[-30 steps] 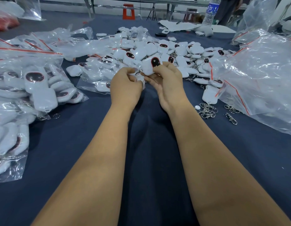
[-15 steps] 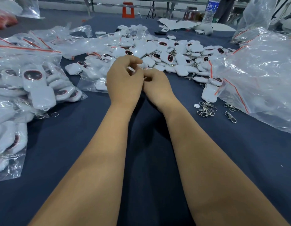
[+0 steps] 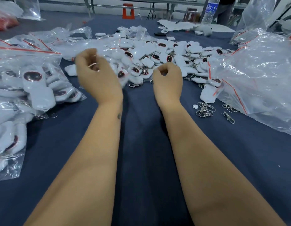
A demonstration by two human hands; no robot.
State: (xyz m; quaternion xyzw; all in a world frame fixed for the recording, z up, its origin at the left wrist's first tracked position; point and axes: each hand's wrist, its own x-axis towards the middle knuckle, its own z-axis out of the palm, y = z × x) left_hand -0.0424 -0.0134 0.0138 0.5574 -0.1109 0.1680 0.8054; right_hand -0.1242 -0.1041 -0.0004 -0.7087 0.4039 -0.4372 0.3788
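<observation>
My left hand (image 3: 99, 77) is raised over the table's left middle, blurred, with its fingers curled. A thin ring-like glint shows at those fingers, and I cannot tell whether it is something held. My right hand (image 3: 167, 80) hovers a little to the right with its fingers curled in, and nothing shows in it. Beyond both hands lies a heap of white key fobs with dark red oval windows (image 3: 157, 54). One fob with a metal clasp (image 3: 135, 79) lies between the hands at the heap's near edge.
Clear zip bags full of fobs (image 3: 35, 82) crowd the left side. A big, mostly empty bag (image 3: 258, 75) lies on the right. Loose metal rings and clasps (image 3: 205, 110) lie by the right forearm on the dark blue cloth (image 3: 141, 128). A water bottle (image 3: 210, 10) stands far back.
The hands were together working on a white fob; now they have parted. The left hand has swung left and up, and the fob has left both hands.
</observation>
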